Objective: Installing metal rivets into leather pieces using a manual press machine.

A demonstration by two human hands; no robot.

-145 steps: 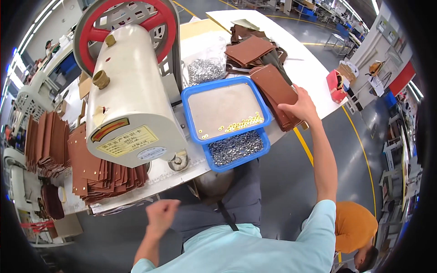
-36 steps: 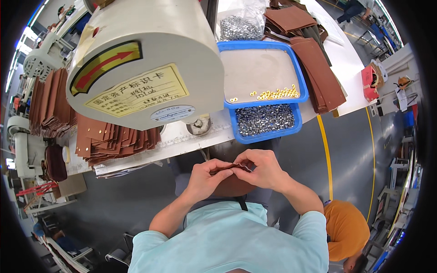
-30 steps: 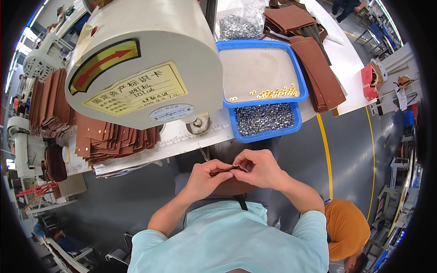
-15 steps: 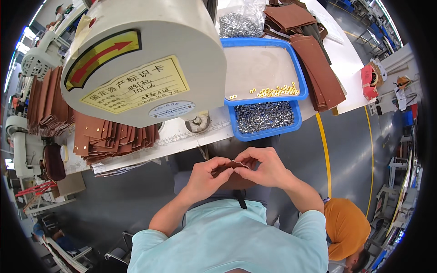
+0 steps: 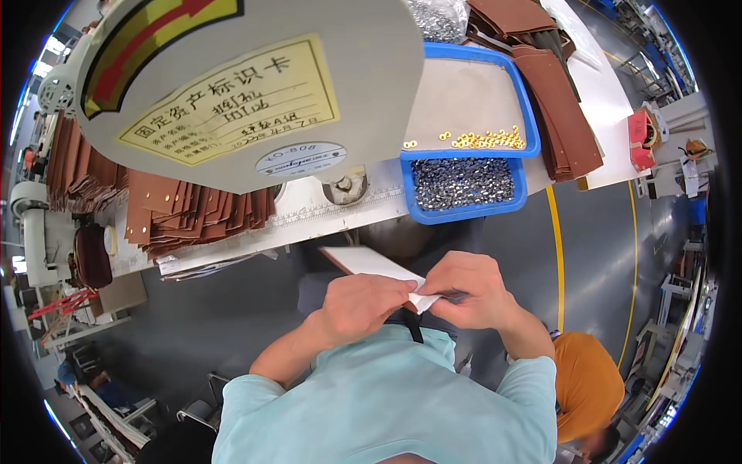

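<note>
A strip of brown leather-like material with a white underside [image 5: 369,263] is between my hands, held low in front of my body under the table edge. Its white face is turned up, and a brown edge shows along one side. My left hand [image 5: 362,309] pinches it near its lower end. My right hand [image 5: 473,290] grips the same end, where the white layer looks folded or creased between the fingertips. The strip's far end slants up to the left, beyond my left hand. Fingers partly hide the gripped end.
A large pale machine housing [image 5: 371,85] overhangs the table. Beside it sit a blue tray [image 5: 528,108] with gold eyelets [image 5: 491,141] and another blue tray [image 5: 464,217] with silver metal pieces. Brown pieces are stacked left [image 5: 193,220] and right [image 5: 558,116]. Someone in orange [image 5: 589,387] is behind right.
The strip has been turned so its white side shows and its length extends up-left. Both hands sit slightly lower and further right. The machine looms larger as my view has shifted.
</note>
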